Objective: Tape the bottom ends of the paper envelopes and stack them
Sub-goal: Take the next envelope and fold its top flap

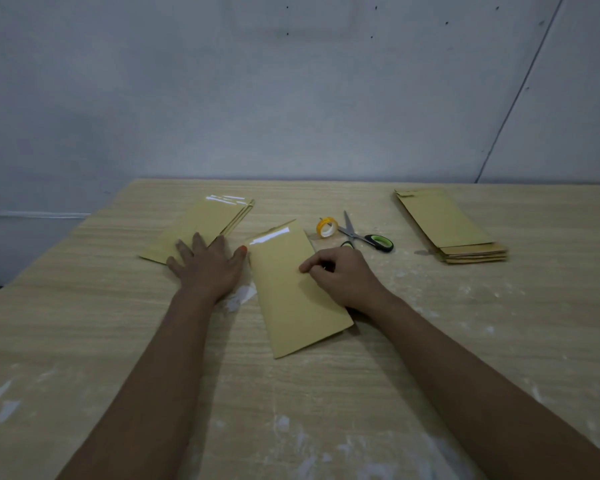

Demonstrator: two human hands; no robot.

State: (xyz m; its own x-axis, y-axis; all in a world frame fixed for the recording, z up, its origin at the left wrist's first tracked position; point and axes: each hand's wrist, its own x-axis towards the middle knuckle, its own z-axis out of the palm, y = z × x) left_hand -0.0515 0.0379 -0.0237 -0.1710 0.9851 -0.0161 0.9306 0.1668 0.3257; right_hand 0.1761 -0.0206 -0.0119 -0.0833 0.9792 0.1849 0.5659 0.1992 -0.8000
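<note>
A brown paper envelope lies on the table in front of me, with a glossy strip of clear tape across its far end. My right hand rests on the envelope's right half with fingers curled, thumb and forefinger tips pressed together on the paper. My left hand lies flat with fingers spread, its fingers on the near end of a stack of taped envelopes, its thumb touching the single envelope's left edge. A second stack of envelopes sits at the far right.
A yellow roll of clear tape and scissors with black and green handles lie just beyond my right hand. The wooden table has white smears on its surface. A grey wall stands behind the table's far edge.
</note>
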